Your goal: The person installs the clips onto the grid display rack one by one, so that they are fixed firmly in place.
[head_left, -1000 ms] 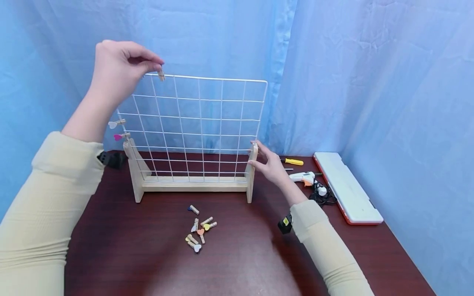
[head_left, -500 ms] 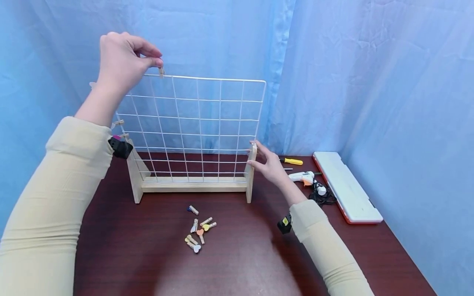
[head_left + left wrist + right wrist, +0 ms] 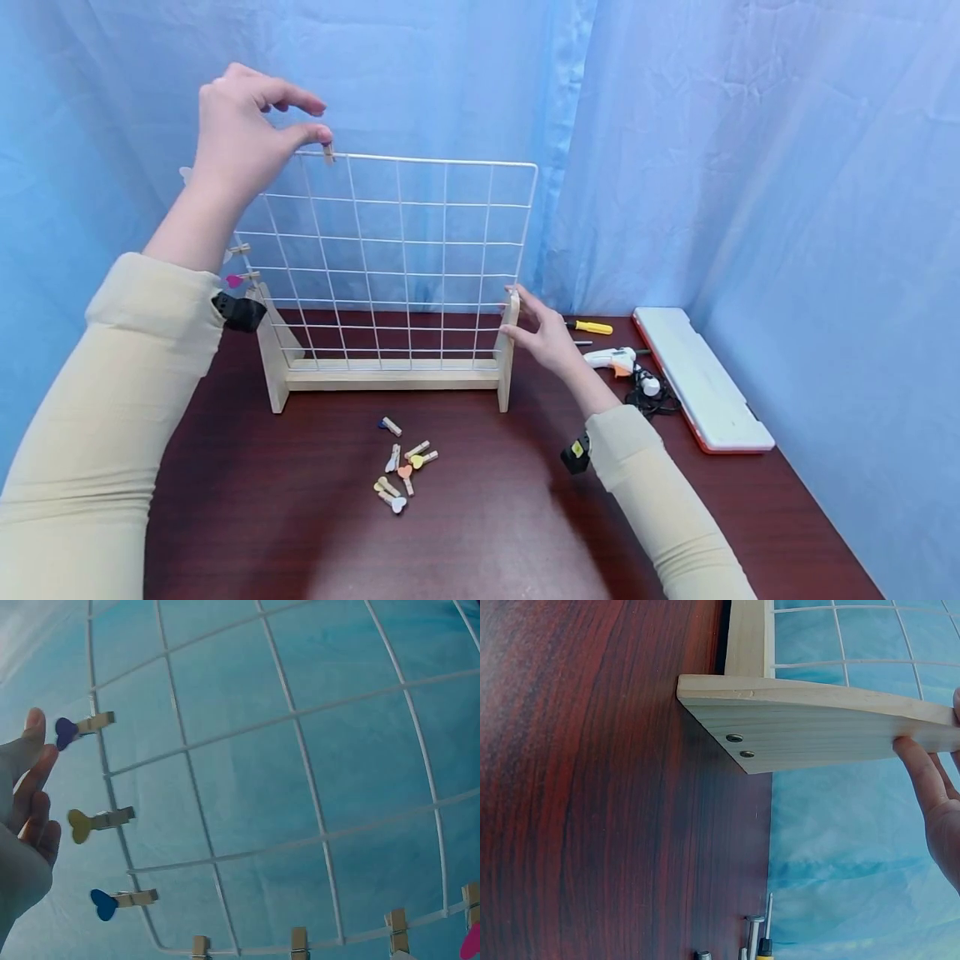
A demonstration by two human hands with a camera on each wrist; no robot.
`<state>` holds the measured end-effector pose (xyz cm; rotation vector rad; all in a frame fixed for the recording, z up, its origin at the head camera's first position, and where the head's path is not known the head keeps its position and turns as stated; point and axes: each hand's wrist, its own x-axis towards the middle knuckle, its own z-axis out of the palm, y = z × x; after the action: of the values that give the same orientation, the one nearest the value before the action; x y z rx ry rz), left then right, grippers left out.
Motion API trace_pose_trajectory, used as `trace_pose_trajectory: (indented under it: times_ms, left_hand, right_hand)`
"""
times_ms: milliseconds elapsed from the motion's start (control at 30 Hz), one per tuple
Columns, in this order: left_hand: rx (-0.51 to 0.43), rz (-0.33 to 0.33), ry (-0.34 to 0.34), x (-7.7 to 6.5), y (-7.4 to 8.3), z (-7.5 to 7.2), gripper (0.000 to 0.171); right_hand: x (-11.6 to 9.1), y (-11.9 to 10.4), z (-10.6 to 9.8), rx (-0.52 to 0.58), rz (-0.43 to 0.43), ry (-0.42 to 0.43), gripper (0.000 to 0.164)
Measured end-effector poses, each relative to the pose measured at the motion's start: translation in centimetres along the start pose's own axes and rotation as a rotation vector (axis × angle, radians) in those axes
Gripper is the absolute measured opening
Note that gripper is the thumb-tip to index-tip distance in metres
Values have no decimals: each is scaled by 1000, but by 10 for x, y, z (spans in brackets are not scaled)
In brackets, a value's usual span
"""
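Observation:
A white wire grid (image 3: 403, 241) stands upright in a wooden stand (image 3: 390, 379). My left hand (image 3: 243, 125) is at the grid's top wire, thumb and index finger parted around the end of a small clothespin (image 3: 328, 154) clipped there. In the left wrist view this clothespin has a purple heart (image 3: 66, 733), close by the fingertips. Along the same wire sit a yellow-heart clothespin (image 3: 105, 819) and a blue-heart one (image 3: 127, 898). My right hand (image 3: 551, 337) grips the stand's right wooden upright (image 3: 802, 724), thumb against its outer face.
Several heart clothespins (image 3: 406, 472) lie loose on the dark red table (image 3: 480, 533). More are clipped down the grid's left side, one with a pink heart (image 3: 235, 281). At right lie a yellow screwdriver (image 3: 594, 327), a glue gun (image 3: 611, 358) with black cord and a white case (image 3: 705, 379).
My left hand has shifted slightly up and right, and its thumb and index finger have spread apart, letting go of the clothespin on the top wire. The right hand stays put.

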<state>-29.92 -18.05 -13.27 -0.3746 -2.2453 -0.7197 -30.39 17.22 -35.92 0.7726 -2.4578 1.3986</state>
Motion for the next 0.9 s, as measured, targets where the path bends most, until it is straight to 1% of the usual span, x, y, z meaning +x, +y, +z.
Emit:
trace_pose_trajectory:
  times_ms: [33, 67, 167, 200, 267, 333, 367, 500, 567, 667, 733, 833, 900]
  left_hand:
    - [-10, 12, 27, -3, 2, -2, 38]
    - [-19, 46, 63, -6, 4, -3, 37]
    - [-79, 191, 157, -20, 11, 0, 30]
    - [-99, 240, 170, -27, 12, 3, 27]
    - [-134, 321, 155, -41, 12, 12, 24]
    - [-159, 348, 83, -58, 10, 25, 23]
    - [-165, 355, 36, -68, 7, 33, 23]
    - [-169, 342, -175, -108, -7, 68, 25]
    - [-175, 333, -277, -128, -17, 86, 26]
    - [-192, 333, -418, -157, -34, 113, 27]
    - [-213, 349, -513, -175, -48, 129, 28]
    - [-254, 367, -653, -197, -69, 149, 27]
    - [-285, 359, -738, -210, -80, 158, 26]
  right_hand:
    - [0, 0, 0, 2, -2, -1, 62]
    - [0, 0, 0, 2, -3, -1, 62]
    - [0, 0, 0, 14, -5, 0, 62]
    - [0, 1, 0, 21, -4, 1, 62]
    - [1, 5, -1, 38, 2, 3, 63]
    - [3, 13, 0, 38, 9, 2, 62]
    - [4, 17, 0, 39, 11, 3, 62]
    - [6, 32, 2, 14, 15, 9, 62]
    - [6, 34, 2, 7, 17, 13, 63]
    - [4, 28, 1, 12, 26, 15, 63]
    - [2, 19, 0, 19, 26, 15, 63]
    - [-1, 6, -1, 25, 17, 15, 63]
    - [-2, 1, -2, 10, 10, 13, 62]
